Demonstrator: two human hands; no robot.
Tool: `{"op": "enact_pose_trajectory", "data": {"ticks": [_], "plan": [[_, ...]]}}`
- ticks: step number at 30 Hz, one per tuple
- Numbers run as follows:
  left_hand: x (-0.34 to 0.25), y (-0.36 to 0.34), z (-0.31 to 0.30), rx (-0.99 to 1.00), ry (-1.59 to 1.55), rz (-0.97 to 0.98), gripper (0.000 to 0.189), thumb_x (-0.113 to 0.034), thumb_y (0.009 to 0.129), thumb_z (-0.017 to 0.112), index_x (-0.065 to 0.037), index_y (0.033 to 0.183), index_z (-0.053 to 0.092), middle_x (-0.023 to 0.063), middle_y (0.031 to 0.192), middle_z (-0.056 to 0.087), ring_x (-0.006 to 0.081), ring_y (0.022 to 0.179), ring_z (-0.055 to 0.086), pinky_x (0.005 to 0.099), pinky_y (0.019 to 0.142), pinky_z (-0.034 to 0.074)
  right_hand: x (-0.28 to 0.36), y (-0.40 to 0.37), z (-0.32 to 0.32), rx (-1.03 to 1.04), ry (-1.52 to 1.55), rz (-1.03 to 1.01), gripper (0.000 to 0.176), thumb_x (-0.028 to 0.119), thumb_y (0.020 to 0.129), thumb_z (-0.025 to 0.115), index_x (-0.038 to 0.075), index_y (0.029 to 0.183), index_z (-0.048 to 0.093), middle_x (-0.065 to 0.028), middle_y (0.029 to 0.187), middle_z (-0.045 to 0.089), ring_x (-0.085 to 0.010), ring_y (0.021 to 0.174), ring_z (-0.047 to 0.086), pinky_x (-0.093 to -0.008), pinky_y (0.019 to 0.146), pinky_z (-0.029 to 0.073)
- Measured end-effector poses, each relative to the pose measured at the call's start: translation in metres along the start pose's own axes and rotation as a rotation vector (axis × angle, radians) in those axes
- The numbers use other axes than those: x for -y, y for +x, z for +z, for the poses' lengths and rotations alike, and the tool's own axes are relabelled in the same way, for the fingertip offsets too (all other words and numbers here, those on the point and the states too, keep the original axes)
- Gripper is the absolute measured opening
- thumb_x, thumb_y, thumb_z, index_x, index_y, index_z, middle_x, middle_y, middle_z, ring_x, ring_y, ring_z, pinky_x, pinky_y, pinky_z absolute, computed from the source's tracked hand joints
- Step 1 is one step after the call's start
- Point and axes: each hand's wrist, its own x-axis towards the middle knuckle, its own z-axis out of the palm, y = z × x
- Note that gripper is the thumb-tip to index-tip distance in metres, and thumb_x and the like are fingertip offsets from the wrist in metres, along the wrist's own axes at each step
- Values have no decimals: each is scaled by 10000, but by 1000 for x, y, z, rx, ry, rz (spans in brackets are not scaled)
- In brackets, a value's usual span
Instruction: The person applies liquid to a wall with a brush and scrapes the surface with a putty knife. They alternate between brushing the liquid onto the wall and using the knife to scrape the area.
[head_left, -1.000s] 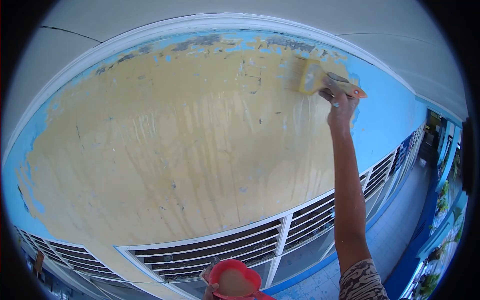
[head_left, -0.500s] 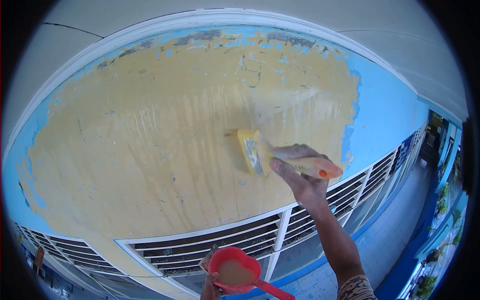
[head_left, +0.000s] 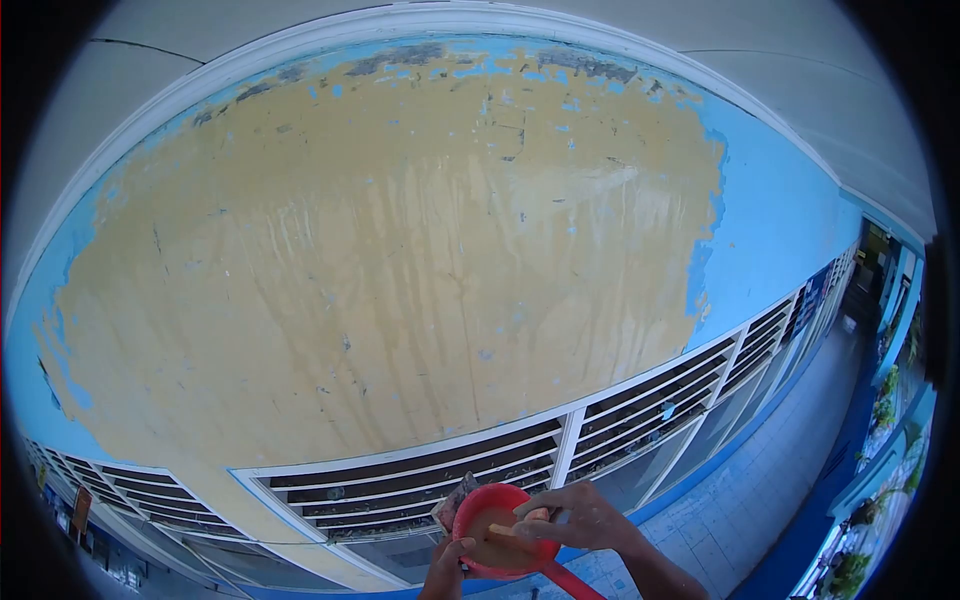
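A red dipper (head_left: 467, 515) with murky tan liquid hangs low in the view, its handle pointing down to the right. My left hand (head_left: 449, 562) grips its left rim, thumb over the edge. Above the dipper, my right hand (head_left: 575, 515) is closed on the brush (head_left: 508, 536), whose handle shows over the liquid; its bristle end is hidden in the dipper. A dark-stained object (head_left: 456, 500) sits behind the dipper's left side. The wall (head_left: 380, 260) ahead is tan with wet drips and bare blue patches.
Louvered windows (head_left: 420, 484) with white frames run below the painted area. Blue paint (head_left: 770, 210) borders it at the right, and a white moulding (head_left: 480, 18) curves above. A tiled walkway (head_left: 700, 530) and railing with plants lie to the right.
My right hand has moved from the wall down to the dipper, taking the brush with it. The dipper and my left hand have shifted slightly right.
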Motion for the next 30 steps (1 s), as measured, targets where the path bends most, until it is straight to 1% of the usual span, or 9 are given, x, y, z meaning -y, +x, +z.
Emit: {"op": "enact_pose_trajectory", "data": {"ticks": [1,3,4,6,9,11,13,20,30], "plan": [[3,0,-2,47,15,-13,676,-386,856,586,-11,1399,438,161,1295,596,328,1153,620,532,878,558,-11,-4,-3,-125,162,-95,300,294,917,703,-1,949,749,-110,780,730,-161,646,671,-317,581,528],[6,1,-2,92,31,-26,684,-392,854,588,-5,1397,440,163,1301,597,330,1151,624,525,881,557,-31,-13,-18,-306,469,29,229,200,907,712,-1,1009,751,-123,847,742,-166,750,688,-312,638,547],[8,0,-1,84,-39,-47,691,-399,849,592,-8,1399,442,167,1310,594,329,1155,623,518,890,555,-51,-18,-23,-304,472,31,229,200,907,712,-1,1009,751,-123,847,742,-166,750,688,-312,638,547],[9,-3,1,71,-110,-72,698,-406,844,597,-12,1400,445,170,1320,591,328,1158,622,511,898,553,-101,-25,-18,-684,347,188,311,216,860,755,-5,1079,737,-126,924,752,-184,781,707,-352,754,576],[2,-7,6,59,-157,-109,716,-421,833,607,-18,1404,449,170,1324,591,323,1155,623,497,893,553,-147,-50,28,-386,90,247,414,213,869,746,-14,1206,670,-140,1125,713,-194,941,697,-354,868,556],[0,-8,8,64,-93,-96,718,-418,828,610,-17,1401,453,162,1320,596,318,1153,624,501,899,543,-152,-57,73,-218,109,25,688,252,850,765,27,1430,472,-171,1427,527,-298,1288,551,-436,1049,470],[-18,-17,26,63,-59,-99,716,-419,825,611,-13,1396,458,157,1313,601,310,1149,626,493,901,538,-251,-58,142,-72,710,246,832,312,872,742,71,1530,294,-137,1563,353,-300,1440,361,-462,1149,350],[-39,-30,49,3,-65,-73,632,-384,848,600,-10,1346,496,126,1246,633,261,1092,644,415,907,524,-248,-110,185,-144,603,350,789,315,881,731,66,1508,322,-137,1540,377,-298,1417,382,-457,1136,358],[-33,-25,56,36,-122,-67,567,-343,861,614,-2,1303,519,114,1212,640,236,1091,641,383,952,510,-248,-96,177,-327,318,325,719,319,897,712,57,1472,369,-136,1502,416,-294,1379,418,-449,1115,370]]}}
